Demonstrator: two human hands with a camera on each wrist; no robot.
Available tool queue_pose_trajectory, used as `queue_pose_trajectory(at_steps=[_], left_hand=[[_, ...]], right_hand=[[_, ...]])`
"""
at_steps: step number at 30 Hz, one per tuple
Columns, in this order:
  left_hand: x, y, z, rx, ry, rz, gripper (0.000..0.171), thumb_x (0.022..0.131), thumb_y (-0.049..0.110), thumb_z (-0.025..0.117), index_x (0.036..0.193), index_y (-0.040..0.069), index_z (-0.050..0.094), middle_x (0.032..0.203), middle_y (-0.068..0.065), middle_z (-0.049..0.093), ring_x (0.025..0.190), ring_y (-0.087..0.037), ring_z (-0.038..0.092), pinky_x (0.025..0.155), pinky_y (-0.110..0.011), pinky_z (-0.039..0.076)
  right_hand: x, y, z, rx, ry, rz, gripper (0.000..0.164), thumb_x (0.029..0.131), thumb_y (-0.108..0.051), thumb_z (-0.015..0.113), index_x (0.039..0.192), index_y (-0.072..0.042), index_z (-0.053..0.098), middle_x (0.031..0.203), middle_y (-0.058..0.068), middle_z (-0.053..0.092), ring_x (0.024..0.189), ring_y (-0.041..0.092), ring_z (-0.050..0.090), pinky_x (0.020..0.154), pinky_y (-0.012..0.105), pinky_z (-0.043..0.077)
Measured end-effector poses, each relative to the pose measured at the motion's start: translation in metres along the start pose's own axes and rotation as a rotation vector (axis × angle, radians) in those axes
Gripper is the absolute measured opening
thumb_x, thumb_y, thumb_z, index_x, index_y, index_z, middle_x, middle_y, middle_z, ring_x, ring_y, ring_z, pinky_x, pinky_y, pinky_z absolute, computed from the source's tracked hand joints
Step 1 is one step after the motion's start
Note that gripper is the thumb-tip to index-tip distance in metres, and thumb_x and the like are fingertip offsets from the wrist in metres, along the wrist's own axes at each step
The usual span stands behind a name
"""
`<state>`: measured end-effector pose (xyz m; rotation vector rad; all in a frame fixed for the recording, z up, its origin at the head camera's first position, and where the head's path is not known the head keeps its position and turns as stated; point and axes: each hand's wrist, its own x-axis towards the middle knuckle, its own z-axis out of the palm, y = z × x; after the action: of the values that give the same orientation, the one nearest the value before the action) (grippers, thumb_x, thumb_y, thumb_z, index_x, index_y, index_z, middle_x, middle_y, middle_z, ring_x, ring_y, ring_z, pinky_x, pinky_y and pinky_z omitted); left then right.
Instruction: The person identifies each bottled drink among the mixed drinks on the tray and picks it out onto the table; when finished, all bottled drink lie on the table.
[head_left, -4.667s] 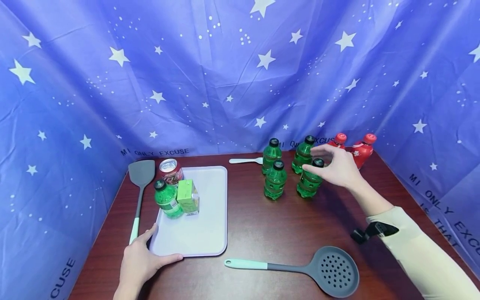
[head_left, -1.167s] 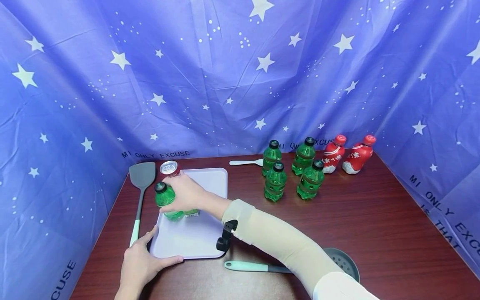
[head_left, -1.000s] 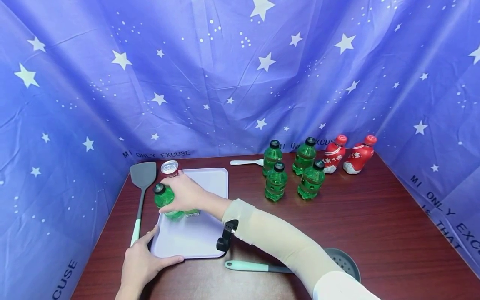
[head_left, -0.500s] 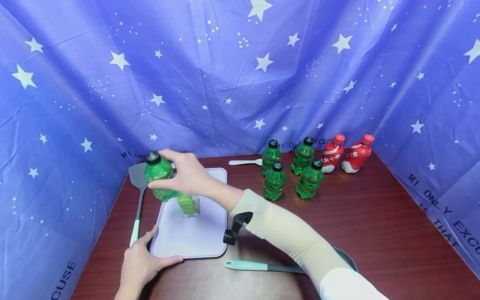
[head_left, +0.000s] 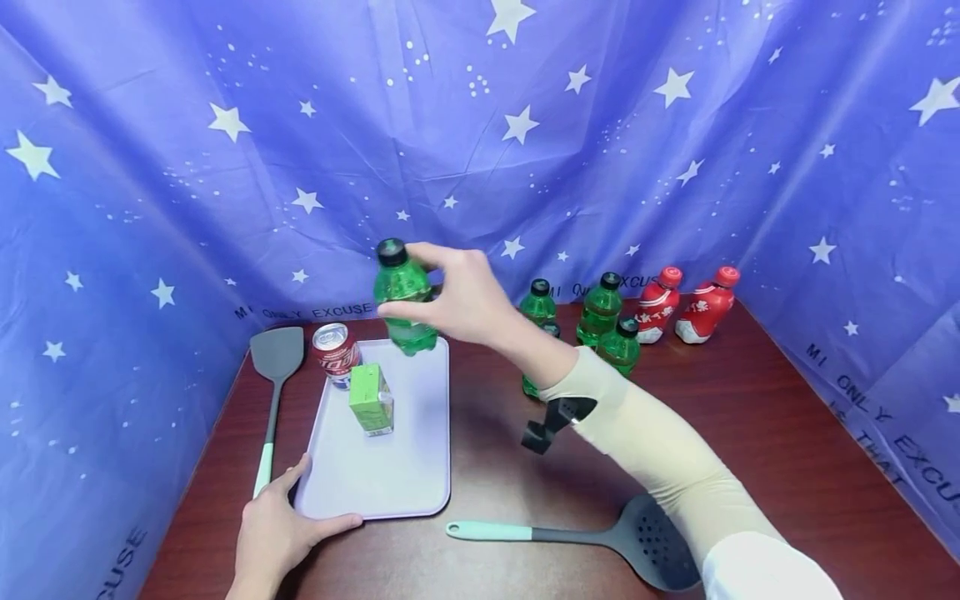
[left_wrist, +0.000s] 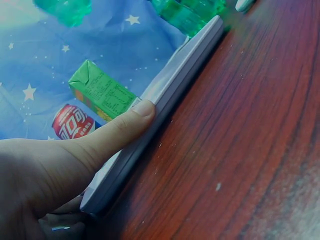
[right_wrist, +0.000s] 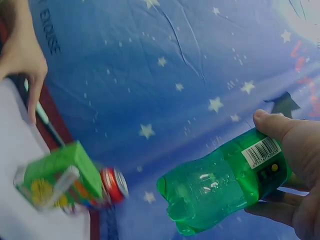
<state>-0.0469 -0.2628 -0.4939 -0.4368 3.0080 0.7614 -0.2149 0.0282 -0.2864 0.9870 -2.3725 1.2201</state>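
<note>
My right hand (head_left: 471, 298) grips a green plastic bottle (head_left: 403, 287) with a black cap, raised above the far right part of the pale lilac tray (head_left: 375, 483). In the right wrist view the bottle (right_wrist: 215, 182) shows its ridged base and a barcode between thumb and fingers. My left hand (head_left: 279, 527) holds the tray's near left corner. Its thumb (left_wrist: 127, 122) lies along the front rim in the left wrist view, while the other fingers are partly hidden at the corner. A green drink carton (head_left: 371, 400) stands on the tray, with a red soda can (head_left: 335, 354) behind it.
Several green bottles (head_left: 600, 310) stand at the back right, partly behind my right arm. Beside them are two red bottles (head_left: 705, 308). A grey spatula (head_left: 277, 354) lies left of the tray, and a slotted skimmer (head_left: 652, 542) in front. A star-patterned curtain (head_left: 480, 150) encloses the table.
My right hand reached from the right-hand bottles to the tray, took hold of the green bottle, lifted it and carried it rightward. The carton and can show again. My left hand stays at the tray corner.
</note>
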Motion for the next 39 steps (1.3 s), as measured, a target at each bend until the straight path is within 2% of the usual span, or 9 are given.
queue_pose_trajectory(at_steps=[14,20,22,24,28,31,35,37,39], left_hand=[[-0.003,-0.004,-0.002,-0.014,0.018,0.011,0.141,0.046,0.076,0.097,0.155,-0.001,0.051,0.147,-0.038,0.056,0.136,-0.056,0.055,0.109,-0.066,0.049],[-0.004,-0.005,-0.002,-0.018,0.014,0.01,0.14,0.047,0.075,0.097,0.155,-0.001,0.05,0.148,-0.038,0.056,0.137,-0.056,0.054,0.11,-0.066,0.049],[-0.004,-0.005,-0.002,-0.02,0.015,0.01,0.14,0.047,0.075,0.097,0.156,-0.001,0.05,0.148,-0.038,0.056,0.137,-0.057,0.054,0.11,-0.066,0.049],[-0.004,-0.005,-0.001,-0.021,0.013,0.009,0.14,0.047,0.075,0.097,0.156,-0.001,0.05,0.148,-0.037,0.056,0.137,-0.056,0.054,0.11,-0.066,0.049],[-0.004,-0.005,-0.001,-0.018,0.007,0.007,0.141,0.048,0.076,0.096,0.156,-0.001,0.05,0.149,-0.037,0.056,0.137,-0.056,0.054,0.111,-0.066,0.048],[-0.004,-0.005,-0.001,-0.015,0.008,0.005,0.142,0.047,0.077,0.096,0.156,-0.001,0.05,0.149,-0.037,0.056,0.137,-0.056,0.054,0.11,-0.066,0.049],[-0.004,-0.004,-0.001,-0.011,0.02,0.009,0.142,0.046,0.078,0.096,0.155,-0.002,0.05,0.147,-0.038,0.057,0.136,-0.056,0.055,0.109,-0.066,0.049],[-0.003,-0.003,0.0,-0.008,0.017,0.008,0.143,0.046,0.079,0.095,0.155,-0.001,0.05,0.147,-0.038,0.057,0.136,-0.056,0.056,0.109,-0.066,0.05],[-0.002,-0.002,0.0,-0.007,0.01,0.008,0.143,0.047,0.079,0.095,0.156,-0.001,0.05,0.148,-0.038,0.056,0.136,-0.056,0.055,0.11,-0.066,0.049]], right_hand=[[-0.038,0.037,-0.081,-0.215,0.139,0.066,0.051,0.079,-0.041,0.095,0.121,-0.017,0.077,0.103,-0.002,0.082,0.096,0.019,0.08,0.068,0.033,0.058],[-0.052,0.048,-0.108,-0.289,0.214,0.082,0.046,0.079,-0.038,0.096,0.114,-0.014,0.077,0.098,0.002,0.082,0.095,0.024,0.082,0.074,0.037,0.063],[-0.056,0.05,-0.117,-0.291,0.226,0.096,0.05,0.079,-0.036,0.096,0.119,-0.013,0.077,0.103,0.003,0.082,0.094,0.023,0.082,0.077,0.033,0.065],[-0.06,0.053,-0.126,-0.297,0.238,0.114,0.051,0.079,-0.035,0.096,0.121,-0.013,0.077,0.106,0.004,0.082,0.091,0.023,0.082,0.076,0.023,0.064],[-0.068,0.059,-0.142,-0.317,0.277,0.158,0.05,0.081,-0.034,0.095,0.123,-0.014,0.077,0.106,0.008,0.082,0.089,0.025,0.082,0.071,0.004,0.053],[-0.075,0.065,-0.152,-0.326,0.324,0.175,0.047,0.082,-0.033,0.094,0.123,-0.015,0.078,0.103,0.009,0.082,0.088,0.009,0.078,0.07,0.0,0.049],[-0.085,0.071,-0.165,-0.313,0.402,0.184,0.047,0.082,-0.025,0.095,0.123,-0.011,0.078,0.101,0.014,0.082,0.086,-0.019,0.063,0.072,0.0,0.05],[-0.09,0.074,-0.173,-0.312,0.438,0.196,0.047,0.081,-0.022,0.095,0.123,-0.01,0.079,0.102,0.018,0.081,0.085,-0.025,0.06,0.072,-0.001,0.049],[-0.096,0.076,-0.183,-0.327,0.472,0.221,0.047,0.08,-0.022,0.096,0.122,-0.011,0.079,0.099,0.01,0.081,0.083,-0.026,0.06,0.071,-0.002,0.048]])
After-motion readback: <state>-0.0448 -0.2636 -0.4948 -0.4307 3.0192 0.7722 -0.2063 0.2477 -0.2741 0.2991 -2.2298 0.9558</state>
